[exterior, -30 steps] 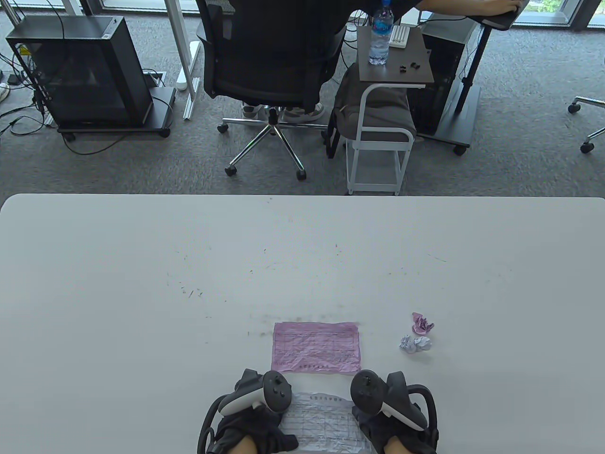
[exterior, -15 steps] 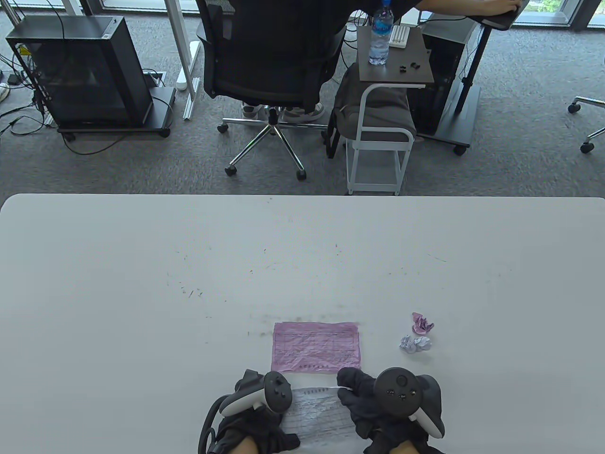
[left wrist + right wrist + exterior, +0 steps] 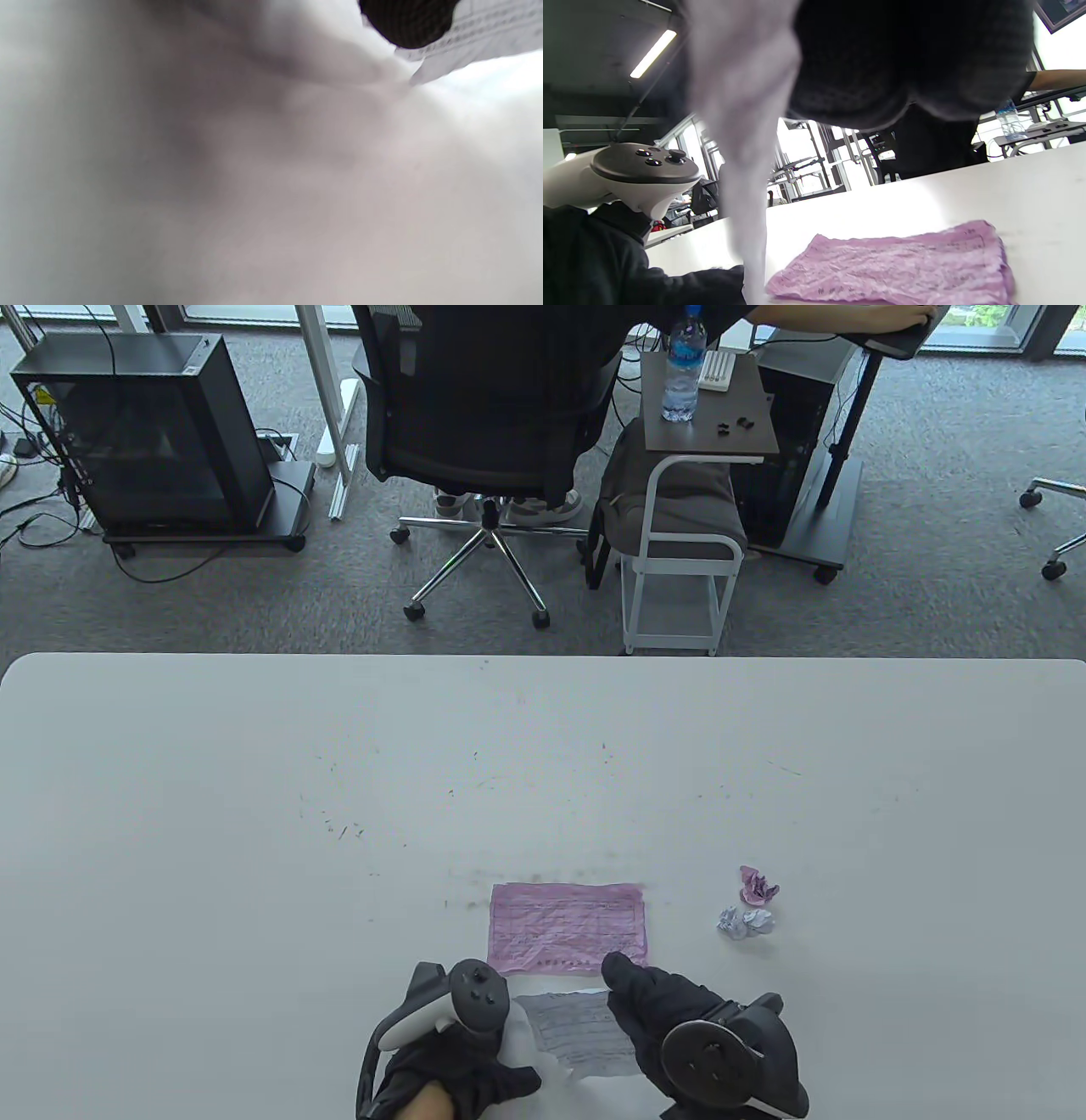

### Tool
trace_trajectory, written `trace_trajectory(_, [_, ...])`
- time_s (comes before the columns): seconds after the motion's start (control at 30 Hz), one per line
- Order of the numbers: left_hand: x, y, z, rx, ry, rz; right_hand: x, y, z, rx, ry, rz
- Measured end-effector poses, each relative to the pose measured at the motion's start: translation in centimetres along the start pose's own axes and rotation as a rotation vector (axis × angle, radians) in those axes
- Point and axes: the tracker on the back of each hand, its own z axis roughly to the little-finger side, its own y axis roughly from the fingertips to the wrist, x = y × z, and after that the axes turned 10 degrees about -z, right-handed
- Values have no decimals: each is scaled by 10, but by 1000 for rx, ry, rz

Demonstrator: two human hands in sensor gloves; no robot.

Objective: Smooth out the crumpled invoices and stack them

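A flattened pink invoice (image 3: 567, 929) lies on the white table (image 3: 339, 814) near its front edge; it also shows in the right wrist view (image 3: 903, 267). Just in front of it, both hands hold a creased white invoice (image 3: 577, 1031) lifted off the table. My left hand (image 3: 475, 1052) grips its left edge, and a gloved fingertip (image 3: 409, 21) rests on the sheet (image 3: 479, 38). My right hand (image 3: 670, 1018) grips its right side, and the sheet hangs blurred close to the camera in the right wrist view (image 3: 742, 127). Two crumpled balls lie to the right, one pink (image 3: 757, 886), one white (image 3: 747, 922).
An office chair (image 3: 484, 415), a small side table with a water bottle (image 3: 684, 364) and a black computer case (image 3: 144, 432) stand on the carpet beyond the table's far edge.
The right hand turned over, came onto the white invoice's right side and lifted it. The sheet, flat on the table a second ago, now stands raised between both hands.
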Motion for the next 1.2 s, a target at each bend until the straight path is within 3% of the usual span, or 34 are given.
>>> trace_trajectory(0.1, [-19,11,4,112,154,-183,12,3,-1,25,-94,97])
trace_trajectory(0.17, [-32,23,8,229,351,-316,21,7,5,10,-244,177])
trace_trajectory(0.23, [-36,28,11,357,558,-376,25,10,14,-28,-406,247])
trace_trajectory(0.33, [-34,28,9,513,855,-341,21,14,30,-125,-679,285])
trace_trajectory(0.47, [-30,25,1,603,1011,-260,9,16,44,-226,-839,291])
trace_trajectory(0.7, [-39,34,1,598,866,-488,0,13,52,-282,-734,239])
trace_trajectory(0.9, [-45,40,-3,570,696,-595,-2,11,51,-271,-666,193])
trace_trajectory(1.2, [-45,45,-15,514,331,-658,2,6,49,-320,-493,108])
